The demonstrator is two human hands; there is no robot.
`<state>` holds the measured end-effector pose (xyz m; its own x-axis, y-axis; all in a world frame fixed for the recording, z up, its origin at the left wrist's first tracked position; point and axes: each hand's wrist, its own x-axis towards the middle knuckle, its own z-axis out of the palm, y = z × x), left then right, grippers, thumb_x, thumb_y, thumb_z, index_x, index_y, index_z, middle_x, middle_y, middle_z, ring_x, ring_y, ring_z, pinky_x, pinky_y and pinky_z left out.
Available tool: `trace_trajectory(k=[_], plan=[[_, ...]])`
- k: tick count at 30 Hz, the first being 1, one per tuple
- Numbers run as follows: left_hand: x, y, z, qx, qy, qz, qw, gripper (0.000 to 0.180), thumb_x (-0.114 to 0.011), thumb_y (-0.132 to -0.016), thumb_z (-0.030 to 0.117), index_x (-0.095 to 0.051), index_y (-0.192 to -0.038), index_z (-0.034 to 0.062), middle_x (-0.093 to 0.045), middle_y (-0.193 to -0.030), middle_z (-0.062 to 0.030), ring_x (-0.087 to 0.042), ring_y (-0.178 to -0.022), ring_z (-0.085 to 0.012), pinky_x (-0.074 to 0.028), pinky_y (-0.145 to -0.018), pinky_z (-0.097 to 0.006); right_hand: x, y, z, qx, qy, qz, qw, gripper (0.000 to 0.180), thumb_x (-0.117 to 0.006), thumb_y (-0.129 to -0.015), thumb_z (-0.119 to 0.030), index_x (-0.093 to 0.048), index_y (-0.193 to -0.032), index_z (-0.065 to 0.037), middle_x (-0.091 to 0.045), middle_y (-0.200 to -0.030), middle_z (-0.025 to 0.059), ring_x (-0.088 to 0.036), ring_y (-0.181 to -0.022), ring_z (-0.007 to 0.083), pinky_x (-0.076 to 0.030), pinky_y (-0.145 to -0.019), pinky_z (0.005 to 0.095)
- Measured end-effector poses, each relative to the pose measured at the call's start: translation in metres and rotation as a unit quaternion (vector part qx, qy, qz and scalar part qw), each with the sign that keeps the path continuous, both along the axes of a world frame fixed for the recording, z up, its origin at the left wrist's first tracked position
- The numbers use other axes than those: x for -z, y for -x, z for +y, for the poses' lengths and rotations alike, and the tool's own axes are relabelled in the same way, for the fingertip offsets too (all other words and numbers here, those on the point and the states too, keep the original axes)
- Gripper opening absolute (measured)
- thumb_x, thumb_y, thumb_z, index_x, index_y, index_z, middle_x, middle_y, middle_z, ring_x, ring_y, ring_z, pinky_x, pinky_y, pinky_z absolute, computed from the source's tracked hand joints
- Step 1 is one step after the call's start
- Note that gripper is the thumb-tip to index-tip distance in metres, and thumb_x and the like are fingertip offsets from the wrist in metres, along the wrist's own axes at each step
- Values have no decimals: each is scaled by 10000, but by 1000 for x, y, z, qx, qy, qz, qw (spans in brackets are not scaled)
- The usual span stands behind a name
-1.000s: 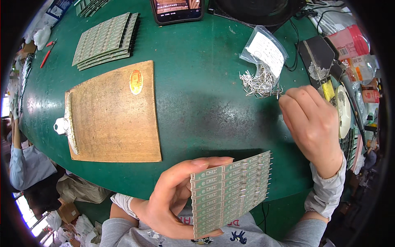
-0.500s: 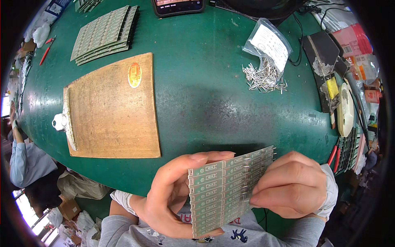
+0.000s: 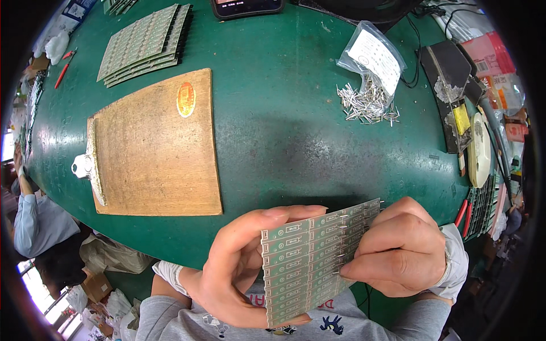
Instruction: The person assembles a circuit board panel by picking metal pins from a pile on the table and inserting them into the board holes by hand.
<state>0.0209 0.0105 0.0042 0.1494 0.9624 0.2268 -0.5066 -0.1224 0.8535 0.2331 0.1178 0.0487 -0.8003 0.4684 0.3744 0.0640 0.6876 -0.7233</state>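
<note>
A green circuit board panel (image 3: 296,267), divided into several narrow strips, stands tilted in front of me. My left hand (image 3: 233,267) grips it by the left part, fingers along the top edge and thumb at the bottom. Thin metal pins (image 3: 343,221) stick out of its face in a row towards the right. My right hand (image 3: 401,250) is closed in a pinch, its fingertips against the board's face just below those pins. Whatever lies between these fingertips is hidden. Farther back, a pile of small metal pins (image 3: 364,105) spills from a clear plastic bag (image 3: 375,54).
A wooden clipboard (image 3: 159,153) lies at left, with stacked circuit boards (image 3: 142,42) behind it. Red-handled pliers (image 3: 65,69) lie at the far left, a phone (image 3: 247,7) at the back. On the right are a black stand (image 3: 446,85) and a pale oval dish (image 3: 479,150).
My right hand's fingertips have moved slightly left and up along the board's face. The left hand keeps its grip on the board, which has barely shifted.
</note>
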Motion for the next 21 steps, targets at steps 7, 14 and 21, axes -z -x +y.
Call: trace_trajectory(k=[7, 14, 21], plan=[[6, 2, 4, 21, -39, -9, 999, 1080, -827, -674, -92, -104, -1470, 14, -235, -1460, -388, -388, -1349, -397, -435, -1040, -453, 1, 0, 1, -8, -35, 5, 999, 274, -679, -563, -110, -717, -827, -44, -626, -853, 59, -575, -701, 189, -492, -528, 255], [8, 1, 6, 24, -48, -21, 998, 1067, -823, -686, -83, -102, -1467, 5, -259, -1456, -376, -307, -1401, -408, -355, -1099, -465, -1, 2, -3, 10, -123, 20, 992, 232, -637, -592, -164, -707, -803, -102, -623, -850, 10, -564, -693, 149, -439, -492, 218], [2, -5, -2, -32, -31, 25, 999, 1078, -846, -659, -75, -129, -1461, -5, -256, -1463, -379, -358, -1378, -392, -374, -1098, -472, -8, 4, 1, -41, -211, -40, 976, 262, -692, -622, -92, -743, -878, -107, -602, -847, -12, -534, -743, 145, -404, -559, 238]])
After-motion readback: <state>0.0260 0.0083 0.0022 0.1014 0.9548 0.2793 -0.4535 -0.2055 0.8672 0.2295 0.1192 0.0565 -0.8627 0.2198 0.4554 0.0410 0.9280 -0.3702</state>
